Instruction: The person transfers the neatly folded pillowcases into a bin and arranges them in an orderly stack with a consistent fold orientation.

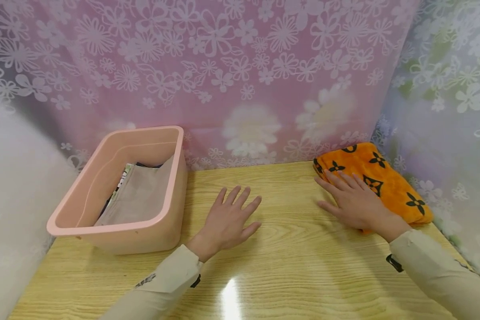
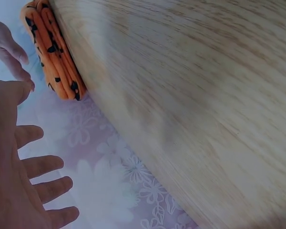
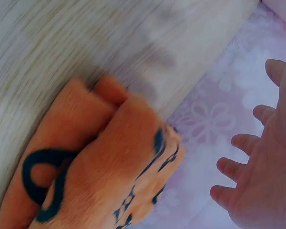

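Note:
An orange towel (image 1: 388, 178) with dark flower marks lies folded at the table's right back corner. My right hand (image 1: 354, 202), fingers spread, hovers by its left side; in the right wrist view a gap shows between the hand (image 3: 257, 157) and the folded towel (image 3: 119, 143). Over the middle of the table is my left hand (image 1: 230, 220), palm down, fingers spread and holding nothing. To its left stands a pink plastic tub (image 1: 176, 178). Inside the tub lies a folded grey cloth (image 1: 138, 195), with a patterned edge and dark fabric partly hidden beside it.
The light wood table (image 1: 272, 275) carries the tub at left and the towel at right. A pink flowered curtain (image 1: 244, 89) hangs along the back edge, and pale flowered cloth (image 1: 460, 133) closes off the right side.

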`<state>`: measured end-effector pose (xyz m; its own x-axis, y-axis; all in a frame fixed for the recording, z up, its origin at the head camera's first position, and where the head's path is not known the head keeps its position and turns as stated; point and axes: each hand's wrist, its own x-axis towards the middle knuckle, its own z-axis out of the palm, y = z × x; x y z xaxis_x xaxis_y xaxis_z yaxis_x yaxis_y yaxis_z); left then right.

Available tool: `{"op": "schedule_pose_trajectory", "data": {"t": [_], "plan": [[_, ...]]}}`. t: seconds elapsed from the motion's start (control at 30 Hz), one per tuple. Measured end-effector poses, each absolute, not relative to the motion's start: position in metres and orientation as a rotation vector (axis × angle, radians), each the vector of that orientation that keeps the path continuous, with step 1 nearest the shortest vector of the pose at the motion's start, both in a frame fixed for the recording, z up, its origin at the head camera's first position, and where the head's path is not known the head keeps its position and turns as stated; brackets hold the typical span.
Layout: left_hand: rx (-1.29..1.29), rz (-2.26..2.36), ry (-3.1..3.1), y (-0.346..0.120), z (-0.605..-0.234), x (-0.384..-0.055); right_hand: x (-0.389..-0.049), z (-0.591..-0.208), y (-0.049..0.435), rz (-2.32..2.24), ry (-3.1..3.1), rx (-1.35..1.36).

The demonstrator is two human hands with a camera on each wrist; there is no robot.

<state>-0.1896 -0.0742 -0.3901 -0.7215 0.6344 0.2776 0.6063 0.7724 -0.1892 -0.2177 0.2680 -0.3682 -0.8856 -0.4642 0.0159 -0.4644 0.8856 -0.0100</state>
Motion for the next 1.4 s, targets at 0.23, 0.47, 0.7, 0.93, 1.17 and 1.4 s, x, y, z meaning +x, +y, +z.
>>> {"op": "schedule_pose_trajectory", "data": {"t": [0.23,0.47,0.7,0.93,1.17,1.4], "plan": [[-0.969,0.106,-2.661,-0.071,-0.393,-0.189,-0.226,-0.367,0.287,0.068,-3.058,0.712],[-1.046,0.093,-2.652,-0.070,-0.393,-0.187,-0.239,-0.363,0.310,0.199,-3.108,0.644],[-1.086,0.110,-2.640,-0.070,-0.392,-0.187,-0.252,-0.362,0.340,0.392,-3.163,0.539],[-1.068,0.134,-2.645,-0.071,-0.394,-0.185,-0.271,-0.360,0.377,0.593,-3.232,0.418],[-1.084,0.132,-2.668,-0.072,-0.393,-0.183,-0.280,-0.356,0.405,0.818,-3.283,0.353],[-1.075,0.157,-2.671,-0.073,-0.394,-0.184,-0.288,-0.357,0.423,0.838,-3.351,0.204]]}}
